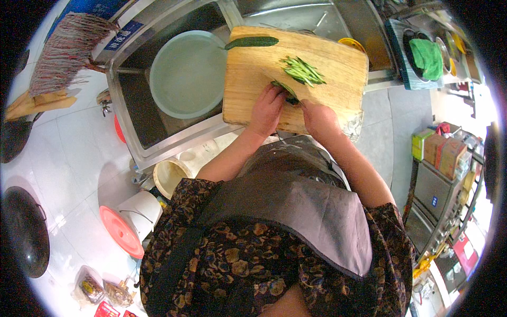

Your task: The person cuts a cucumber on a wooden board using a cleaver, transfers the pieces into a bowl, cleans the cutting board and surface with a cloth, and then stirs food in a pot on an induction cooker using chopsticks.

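Observation:
A wooden cutting board (332,67) lies across the sink's edge before me. Near its front edge, my left hand (270,105) presses on a piece of cucumber (282,86), fingers bent over it. My right hand (320,119) is closed around a knife (295,100), mostly hidden by the hands, its blade beside the piece. Behind the hands lies a pile of green cucumber strips (303,72). A whole dark green cucumber (253,42) rests along the board's far left edge, its tip reaching over the side.
Left of the board, a large pale round basin (188,75) of water sits in the steel sink (136,119). A mop head (69,51) hangs at the upper left. A green cloth (427,57) lies at the upper right. Below the sink stands a white bucket (170,176).

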Demonstrator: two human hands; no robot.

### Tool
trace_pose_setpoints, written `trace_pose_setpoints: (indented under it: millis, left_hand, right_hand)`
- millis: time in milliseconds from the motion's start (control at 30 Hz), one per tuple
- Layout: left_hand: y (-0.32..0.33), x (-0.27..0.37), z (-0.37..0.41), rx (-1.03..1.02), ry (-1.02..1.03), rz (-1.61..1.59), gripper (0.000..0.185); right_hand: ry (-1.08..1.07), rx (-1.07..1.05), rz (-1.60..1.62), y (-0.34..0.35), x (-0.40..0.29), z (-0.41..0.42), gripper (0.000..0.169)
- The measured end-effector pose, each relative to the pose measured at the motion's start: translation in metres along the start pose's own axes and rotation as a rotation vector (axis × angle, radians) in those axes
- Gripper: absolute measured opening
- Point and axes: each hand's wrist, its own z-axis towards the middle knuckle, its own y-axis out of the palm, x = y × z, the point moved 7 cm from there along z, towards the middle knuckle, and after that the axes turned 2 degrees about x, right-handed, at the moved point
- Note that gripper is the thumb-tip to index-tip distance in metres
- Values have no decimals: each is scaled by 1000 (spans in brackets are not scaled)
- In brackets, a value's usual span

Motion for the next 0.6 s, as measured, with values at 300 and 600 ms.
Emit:
trace_pose_setpoints:
  millis: [300, 600]
  left_hand:
    - [-2, -3, -2, 29, -42, 25, 26]
    - [-3, -9, -3, 83, -82, -3, 22]
  right_hand:
    - [-11, -76, -24, -3, -4, -4, 19]
    - [-39, -88, -23, -5, -9, -4, 20]
